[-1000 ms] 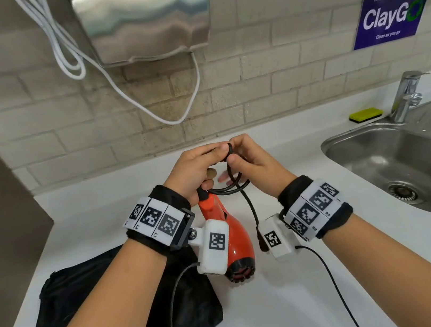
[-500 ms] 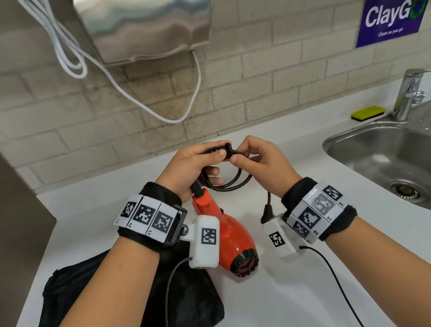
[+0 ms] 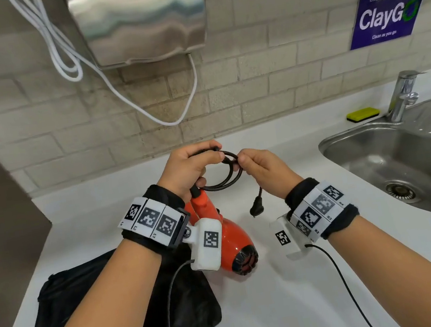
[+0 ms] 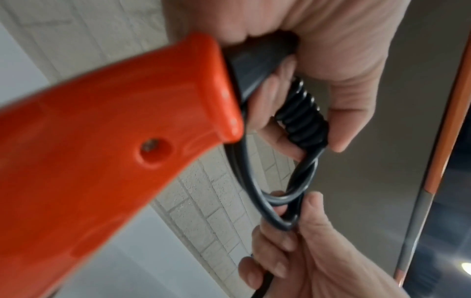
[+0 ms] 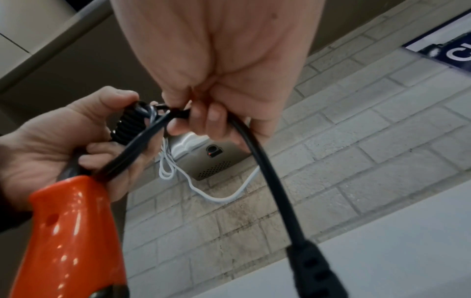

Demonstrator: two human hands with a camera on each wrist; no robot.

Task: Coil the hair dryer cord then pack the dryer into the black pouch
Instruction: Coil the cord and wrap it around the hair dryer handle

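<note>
Below both hands [image 3: 189, 167] [image 3: 262, 169] — head view only — black pouch [image 3: 90, 308] lies flat.

**Much of dryer and pouch out of sight**

The left wrist camera [image 3: 207, 244] covers part of the dryer [image 3: 234, 240], whose body is blurred and cut off in both wrist views. The left forearm hides part of the pouch [image 3: 70, 302], which runs past the bottom edge. The sink [image 3: 392, 153] is cropped at right. The plug [image 5: 316, 270] is blurred.
</note>
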